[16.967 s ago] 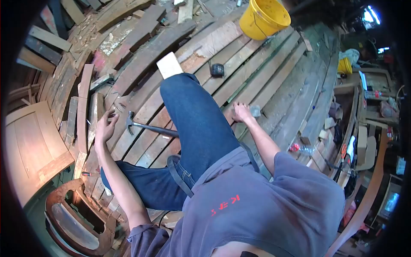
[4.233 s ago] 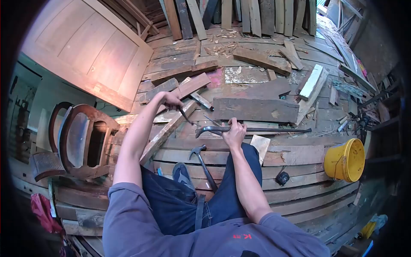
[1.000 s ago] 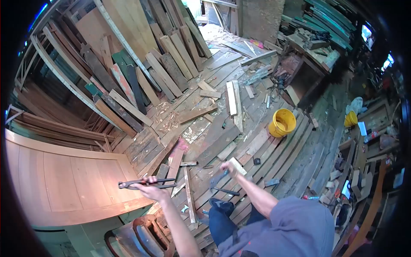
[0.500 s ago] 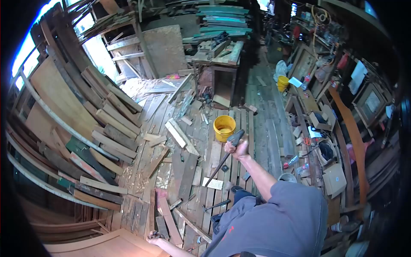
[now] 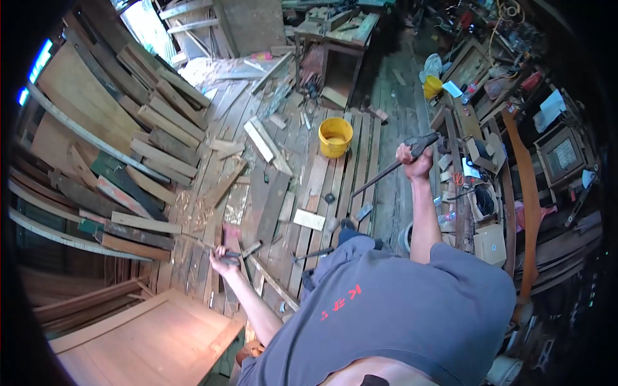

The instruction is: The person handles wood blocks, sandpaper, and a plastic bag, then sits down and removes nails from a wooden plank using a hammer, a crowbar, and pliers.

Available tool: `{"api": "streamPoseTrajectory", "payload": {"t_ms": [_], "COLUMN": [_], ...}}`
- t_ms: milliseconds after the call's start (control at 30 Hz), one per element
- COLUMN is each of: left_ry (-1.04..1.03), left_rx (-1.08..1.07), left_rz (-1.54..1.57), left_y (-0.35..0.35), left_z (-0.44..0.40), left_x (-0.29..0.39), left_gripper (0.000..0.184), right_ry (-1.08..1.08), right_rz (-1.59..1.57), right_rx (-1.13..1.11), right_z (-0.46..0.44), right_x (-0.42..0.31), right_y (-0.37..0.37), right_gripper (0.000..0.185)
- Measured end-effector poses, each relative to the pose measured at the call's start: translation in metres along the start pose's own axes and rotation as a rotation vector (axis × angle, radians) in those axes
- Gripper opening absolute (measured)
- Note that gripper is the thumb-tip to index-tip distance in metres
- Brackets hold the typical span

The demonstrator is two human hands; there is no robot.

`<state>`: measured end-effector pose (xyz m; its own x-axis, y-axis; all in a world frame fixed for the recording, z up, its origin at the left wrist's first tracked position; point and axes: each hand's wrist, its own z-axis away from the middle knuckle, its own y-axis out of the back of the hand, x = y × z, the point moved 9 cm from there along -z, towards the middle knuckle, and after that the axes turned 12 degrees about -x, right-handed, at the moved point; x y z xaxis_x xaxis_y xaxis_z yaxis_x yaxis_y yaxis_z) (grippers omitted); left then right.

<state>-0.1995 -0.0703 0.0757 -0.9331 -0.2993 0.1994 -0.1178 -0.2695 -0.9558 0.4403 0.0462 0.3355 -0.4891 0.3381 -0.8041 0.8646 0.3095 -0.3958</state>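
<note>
My right hand (image 5: 417, 166) is closed around a dark pry bar (image 5: 380, 177), raised out to the right, with the bar's long end slanting down and left. My left hand (image 5: 224, 261) is wrapped round dark pincers (image 5: 231, 259) at the lower left, above the wooden floor. A hammer (image 5: 314, 255) lies near my legs, partly hidden by my shirt. Beyond it are a pale wood block (image 5: 309, 219) and a black tape measure (image 5: 329, 198).
A yellow bucket (image 5: 335, 137) stands on the floorboards ahead. Several planks (image 5: 168, 147) lean at the left, above a wooden door panel (image 5: 151, 338). Along the right are a cardboard box (image 5: 490, 244), bottles and clutter. A wooden bench (image 5: 331, 42) stands at the back.
My right hand has moved right and up with the pry bar. My left hand has risen further into view with the pincers. The camera view has tilted down a little.
</note>
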Motion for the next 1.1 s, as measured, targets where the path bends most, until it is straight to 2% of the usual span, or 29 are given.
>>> {"api": "streamPoseTrajectory", "payload": {"t_ms": [33,67,133,167,200,233,333,433,500,533,600,633,667,767,867,967,1100], "left_ry": [0.023,0.051,0.067,0.088,0.101,0.116,0.144,0.144,0.161,0.172,0.208,0.215,0.222,0.253,0.260,0.276,0.268], "left_rx": [-0.054,-0.109,-0.106,-0.138,-0.143,-0.148,-0.173,-0.152,-0.130,-0.122,-0.118,-0.102,-0.087,-0.048,-0.035,-0.028,0.011], "left_rz": [0.033,0.067,0.061,0.078,0.061,0.044,0.028,0.014,-0.003,-0.013,-0.038,-0.062,-0.085,-0.091,-0.131,-0.145,-0.154], "left_y": [-0.013,-0.027,-0.039,-0.047,-0.053,-0.061,-0.080,-0.092,-0.096,-0.098,-0.105,-0.110,-0.114,-0.115,-0.115,-0.119,-0.129], "left_z": [-0.001,0.000,-0.002,-0.005,-0.007,-0.009,-0.017,-0.026,-0.034,-0.039,-0.045,-0.046,-0.048,-0.057,-0.065,-0.067,-0.058], "left_x": [-0.013,-0.027,-0.049,-0.060,-0.071,-0.081,-0.115,-0.151,-0.175,-0.186,-0.213,-0.225,-0.237,-0.264,-0.283,-0.301,-0.324], "left_gripper": [0.021,0.020,0.019,0.017,0.017,0.016,0.016,0.015,0.015,0.014,0.014,0.014,0.014,0.015,0.015,0.015,0.015], "right_ry": [-0.013,-0.035,-0.110,-0.184,-0.258,-0.292,-0.357,-0.414,-0.465,-0.532,-0.566,-0.540,-0.581,-0.579,-0.566,-0.594,-0.638], "right_rz": [0.035,-0.050,0.029,0.279,0.217,0.224,0.205,0.198,0.194,0.214,0.217,0.276,0.231,0.275,0.340,0.409,0.443], "right_rx": [-0.056,-0.030,0.074,0.244,0.296,0.335,0.421,0.397,0.415,0.462,0.407,0.486,0.396,0.413,0.328,0.483,0.590], "right_z": [-0.003,-0.002,-0.001,0.005,0.011,0.012,0.021,0.035,0.042,0.051,0.059,0.064,0.063,0.060,0.052,0.078,0.093], "right_x": [0.003,0.013,0.037,0.038,0.066,0.071,0.100,0.137,0.152,0.163,0.185,0.191,0.201,0.210,0.217,0.258,0.272], "right_y": [0.004,0.013,0.046,0.064,0.098,0.107,0.145,0.200,0.222,0.237,0.260,0.271,0.277,0.292,0.303,0.344,0.359], "right_gripper": [0.056,0.045,0.033,0.028,0.015,0.013,0.021,0.040,0.045,0.044,0.045,0.035,0.032,0.039,0.043,0.045,0.040]}}
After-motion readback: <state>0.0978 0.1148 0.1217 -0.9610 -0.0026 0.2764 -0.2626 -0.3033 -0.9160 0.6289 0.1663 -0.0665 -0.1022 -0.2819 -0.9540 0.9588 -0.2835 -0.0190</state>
